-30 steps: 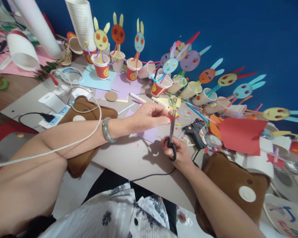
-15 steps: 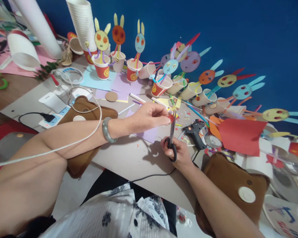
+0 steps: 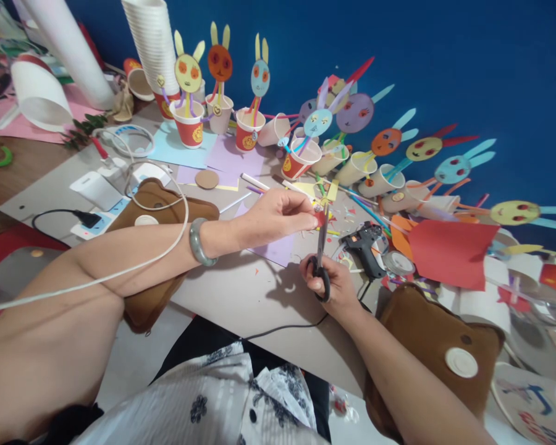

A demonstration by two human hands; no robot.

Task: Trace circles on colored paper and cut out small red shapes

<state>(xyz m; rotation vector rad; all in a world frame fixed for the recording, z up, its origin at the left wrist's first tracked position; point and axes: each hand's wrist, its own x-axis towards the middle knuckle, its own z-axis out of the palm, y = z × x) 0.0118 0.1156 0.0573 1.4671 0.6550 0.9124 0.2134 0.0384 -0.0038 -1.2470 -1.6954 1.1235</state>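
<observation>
My left hand (image 3: 285,215) pinches a small red piece of paper (image 3: 321,219) between thumb and fingertips. Black-handled scissors (image 3: 320,272) are in my right hand (image 3: 336,284), their blades pointing up and touching or close beside the red piece. Whether the blades are parted is too small to tell. Under my left hand lies a purple sheet (image 3: 278,247) on the grey table (image 3: 241,296). Small paper scraps (image 3: 347,216) are scattered just beyond the scissors. A black glue gun (image 3: 367,250) rests to the right of the blades.
Paper cups with rabbit-faced figures (image 3: 318,123) line the blue wall. A brown cushion (image 3: 435,352) lies at the right, another (image 3: 152,303) under my left forearm. A white cable (image 3: 134,272) crosses that forearm. A red sheet (image 3: 449,253) and a power strip (image 3: 97,222) flank the work area.
Both hands keep almost the same place and hold. At the far left edge, another person's hand has shifted slightly near the green-handled scissors.
</observation>
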